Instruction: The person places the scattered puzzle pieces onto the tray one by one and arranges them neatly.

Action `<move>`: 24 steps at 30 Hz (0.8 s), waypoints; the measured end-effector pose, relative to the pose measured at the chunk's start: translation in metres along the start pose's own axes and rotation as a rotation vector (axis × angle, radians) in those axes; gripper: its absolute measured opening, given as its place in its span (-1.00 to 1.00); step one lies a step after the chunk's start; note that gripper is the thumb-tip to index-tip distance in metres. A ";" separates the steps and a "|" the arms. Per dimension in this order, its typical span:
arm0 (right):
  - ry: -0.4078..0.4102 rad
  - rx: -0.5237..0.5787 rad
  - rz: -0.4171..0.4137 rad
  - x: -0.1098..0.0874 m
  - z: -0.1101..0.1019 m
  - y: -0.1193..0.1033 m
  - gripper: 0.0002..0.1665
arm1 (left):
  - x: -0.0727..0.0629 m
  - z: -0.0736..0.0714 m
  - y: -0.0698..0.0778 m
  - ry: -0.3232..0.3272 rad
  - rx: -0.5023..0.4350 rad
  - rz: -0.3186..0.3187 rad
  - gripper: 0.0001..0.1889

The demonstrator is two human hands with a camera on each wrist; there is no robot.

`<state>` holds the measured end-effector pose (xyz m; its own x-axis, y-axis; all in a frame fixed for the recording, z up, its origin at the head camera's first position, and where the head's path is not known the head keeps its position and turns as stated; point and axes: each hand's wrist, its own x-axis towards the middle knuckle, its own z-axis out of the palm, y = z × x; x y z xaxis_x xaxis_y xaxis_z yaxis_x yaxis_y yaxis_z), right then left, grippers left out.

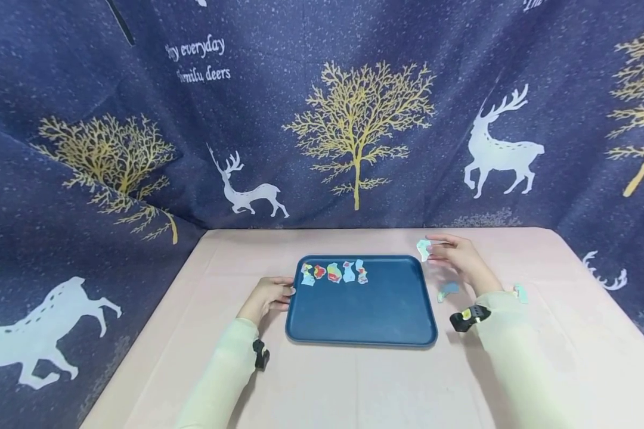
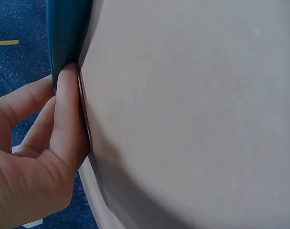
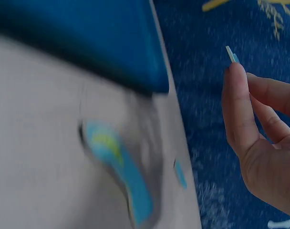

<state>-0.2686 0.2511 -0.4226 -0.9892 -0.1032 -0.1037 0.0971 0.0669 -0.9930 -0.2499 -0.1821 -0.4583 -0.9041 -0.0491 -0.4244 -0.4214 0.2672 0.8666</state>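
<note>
A dark blue tray lies on the table, with a row of several small colourful jigsaw puzzle pieces along its far left part. My left hand grips the tray's left edge between thumb and fingers; the left wrist view shows the fingertips at the rim. Beyond the tray's far right corner, my right hand pinches a pale blue-green puzzle piece above the table. Seen edge-on in the right wrist view, that piece sticks out past the fingertips.
A curved blue puzzle piece with a yellow-green patch lies on the table right of the tray. Farther right, another light blue piece shows beside the right sleeve. A pale pink cloth covers the table. Behind hangs a dark blue curtain printed with deer and trees.
</note>
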 end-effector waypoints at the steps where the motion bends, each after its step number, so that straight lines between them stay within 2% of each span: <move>1: -0.002 0.001 0.008 0.001 0.004 -0.002 -0.35 | 0.000 0.000 0.000 -0.002 -0.005 0.000 -0.56; 4: -0.012 0.014 0.018 0.006 0.016 -0.005 -0.38 | 0.000 0.000 0.001 -0.009 -0.015 0.000 -0.56; 11: -0.099 0.025 0.040 0.015 0.040 0.002 -0.37 | -0.002 -0.001 -0.001 -0.023 -0.027 -0.001 -0.56; 17: -0.097 0.031 0.062 0.021 0.057 0.007 -0.37 | -0.001 -0.001 -0.004 -0.023 -0.037 0.007 -0.56; 24: -0.106 0.064 0.096 0.027 0.075 0.012 -0.40 | 0.000 0.000 -0.001 -0.006 -0.022 -0.016 -0.57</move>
<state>-0.2858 0.1750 -0.4412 -0.9582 -0.2043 -0.2002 0.2008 0.0180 -0.9795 -0.2496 -0.1828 -0.4595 -0.8970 -0.0478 -0.4394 -0.4369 0.2452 0.8654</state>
